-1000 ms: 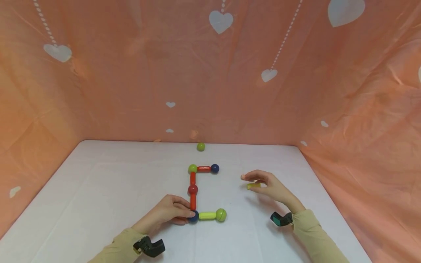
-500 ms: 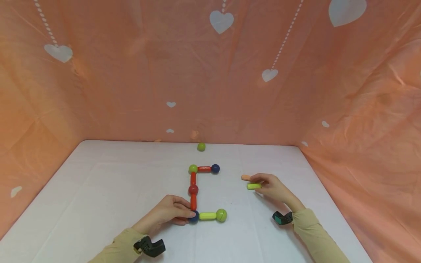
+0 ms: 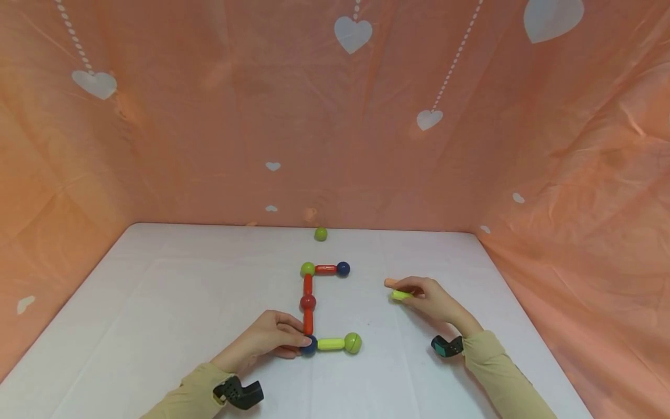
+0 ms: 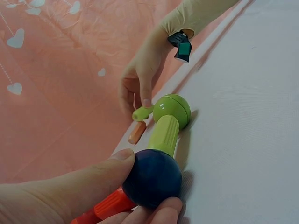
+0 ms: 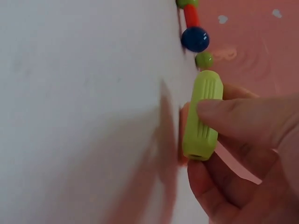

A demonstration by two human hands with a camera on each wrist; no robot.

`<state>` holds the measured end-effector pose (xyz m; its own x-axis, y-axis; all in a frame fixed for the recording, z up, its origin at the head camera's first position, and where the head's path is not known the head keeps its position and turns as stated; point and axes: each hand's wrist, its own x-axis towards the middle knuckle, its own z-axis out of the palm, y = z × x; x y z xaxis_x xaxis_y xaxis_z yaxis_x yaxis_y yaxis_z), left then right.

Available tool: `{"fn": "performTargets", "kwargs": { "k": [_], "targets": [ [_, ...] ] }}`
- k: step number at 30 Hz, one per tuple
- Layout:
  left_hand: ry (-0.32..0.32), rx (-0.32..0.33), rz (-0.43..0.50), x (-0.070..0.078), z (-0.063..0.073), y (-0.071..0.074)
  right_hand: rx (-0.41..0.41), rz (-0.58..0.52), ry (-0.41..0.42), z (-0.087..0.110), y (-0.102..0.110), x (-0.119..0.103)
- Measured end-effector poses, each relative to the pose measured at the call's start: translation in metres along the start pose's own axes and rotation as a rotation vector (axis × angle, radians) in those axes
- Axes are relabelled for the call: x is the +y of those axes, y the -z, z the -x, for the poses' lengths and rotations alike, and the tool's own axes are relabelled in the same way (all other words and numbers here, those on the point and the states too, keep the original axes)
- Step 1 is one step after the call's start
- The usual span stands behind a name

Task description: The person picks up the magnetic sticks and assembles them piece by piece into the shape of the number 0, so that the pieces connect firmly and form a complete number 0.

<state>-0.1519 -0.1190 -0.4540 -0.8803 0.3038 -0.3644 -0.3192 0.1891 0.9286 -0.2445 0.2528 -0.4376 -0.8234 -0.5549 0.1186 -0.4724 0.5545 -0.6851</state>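
My left hand [image 3: 272, 336] pinches a dark blue ball [image 4: 154, 179] between thumb and fingers. That ball is the near-left corner of a joined shape on the table: two red rods [image 3: 308, 322] with a red ball [image 3: 308, 302] between them run away from it, and a yellow-green rod [image 3: 331, 344] leads right to a green ball [image 3: 353, 343]. At right, my right hand [image 3: 431, 299] pinches a loose yellow-green rod [image 5: 203, 116], thumb along its ridged side. An orange rod [image 3: 390, 283] lies just past the fingers, partly hidden behind the held rod in the right wrist view.
At the shape's far end a green ball [image 3: 307, 269], a red rod [image 3: 325, 269] and a blue ball [image 3: 342, 269] reach rightward. One loose green ball [image 3: 321, 234] sits near the back edge of the white table [image 3: 183, 279]. Orange cloth [image 3: 209, 145] hangs behind.
The right hand's raised fingers have come down and drawn back, so the orange rod shows. It now pinches the yellow-green rod, which has shifted slightly left and tilted. The left hand stays put.
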Motion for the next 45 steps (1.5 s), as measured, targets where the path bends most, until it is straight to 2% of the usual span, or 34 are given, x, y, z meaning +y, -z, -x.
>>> {"fn": "performTargets", "kwargs": {
  "k": [4, 9, 17, 22, 27, 35, 45],
  "targets": [
    [-0.002, -0.001, -0.001, 0.000, 0.000, 0.000, -0.034, -0.048, 0.033, -0.003, 0.000, -0.009],
    [-0.006, -0.005, -0.002, 0.000, 0.001, 0.000, -0.069, -0.184, 0.032, -0.007, -0.006, -0.021],
    [-0.006, -0.008, -0.001, 0.000, 0.001, 0.001, -0.127, -0.492, -0.158, -0.016, -0.039, -0.042],
    [0.004, 0.005, -0.012, 0.001, 0.000, 0.000, -0.139, -0.595, -0.217, -0.024, -0.061, -0.050],
    [0.012, 0.012, -0.010, 0.000, -0.001, -0.001, -0.156, -0.691, -0.279, -0.025, -0.073, -0.057],
    [0.019, 0.022, -0.003, 0.001, -0.002, -0.002, -0.156, -0.741, -0.317, -0.022, -0.078, -0.061],
    [0.031, 0.036, -0.015, -0.001, -0.002, -0.003, -0.154, -0.705, -0.345, -0.018, -0.081, -0.063]
  ]
}}
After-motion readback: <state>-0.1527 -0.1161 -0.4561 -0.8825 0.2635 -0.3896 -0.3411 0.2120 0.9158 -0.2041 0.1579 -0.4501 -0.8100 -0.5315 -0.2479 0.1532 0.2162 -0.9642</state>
